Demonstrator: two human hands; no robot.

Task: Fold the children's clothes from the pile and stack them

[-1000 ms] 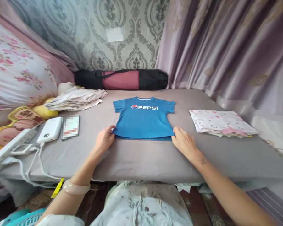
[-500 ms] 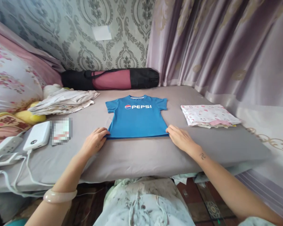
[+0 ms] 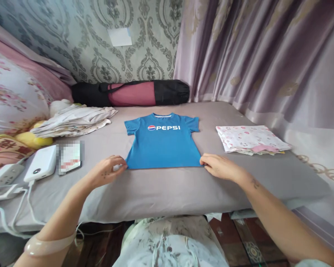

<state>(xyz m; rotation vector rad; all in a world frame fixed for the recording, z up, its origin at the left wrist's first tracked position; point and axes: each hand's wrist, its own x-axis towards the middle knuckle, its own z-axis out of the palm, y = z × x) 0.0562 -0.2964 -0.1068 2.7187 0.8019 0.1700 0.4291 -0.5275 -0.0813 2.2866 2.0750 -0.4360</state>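
Note:
A small blue T-shirt (image 3: pixel 163 142) with a white PEPSI logo lies flat, front up, in the middle of a grey padded surface (image 3: pixel 167 189). My left hand (image 3: pixel 105 174) pinches the shirt's lower left hem corner, fingers curled round it. My right hand (image 3: pixel 218 166) pinches the lower right hem corner in the same way. Both forearms reach in from the near edge; a pale bangle sits on my left wrist.
Folded pink-patterned cloth (image 3: pixel 250 138) lies to the right, a cream fabric pile (image 3: pixel 75 120) at the back left. A white power bank (image 3: pixel 41 167), a phone (image 3: pixel 69 157) and a power strip (image 3: pixel 2 175) with cables sit on the left. A black and maroon bag (image 3: pixel 130 92) lies against the wall.
Both hands have drawn slightly toward me and curled from lying flat at the hem to pinching its two corners. The shirt's bottom edge now lies straight.

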